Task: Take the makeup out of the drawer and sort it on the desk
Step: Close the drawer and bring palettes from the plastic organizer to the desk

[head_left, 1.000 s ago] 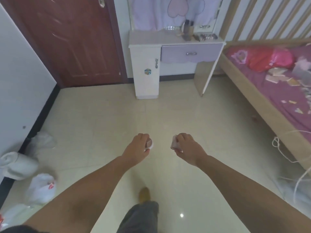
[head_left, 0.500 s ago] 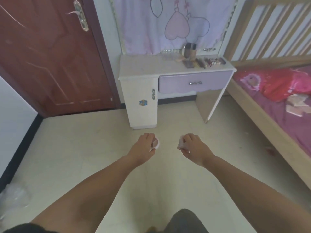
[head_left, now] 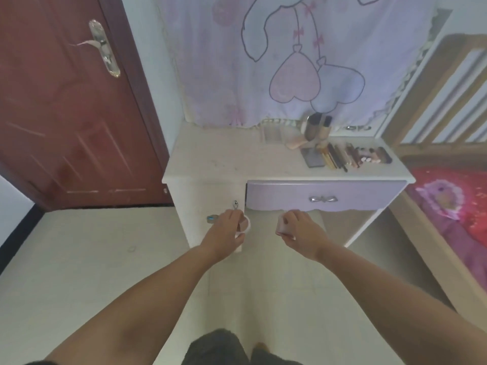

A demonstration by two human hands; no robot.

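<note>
Closing in fast on the desk (head_left: 224,164), far nearer than a second ago. Left hand (head_left: 226,230) curled round a small round compact (head_left: 244,225), right hand (head_left: 300,230) gripping a pale case (head_left: 282,227). Drawer (head_left: 324,197) shut, sorted makeup row (head_left: 347,156) waiting up top; probably placing next.

The worktop (head_left: 224,159) is creamy white, and its drawer (head_left: 324,198) is pale lilac with a silver bow handle (head_left: 323,199). The door (head_left: 68,114) is dark reddish-brown. The curtain (head_left: 290,56) is light lavender with outlined pink and white hearts. The bed cover (head_left: 463,206) is red and magenta.
</note>
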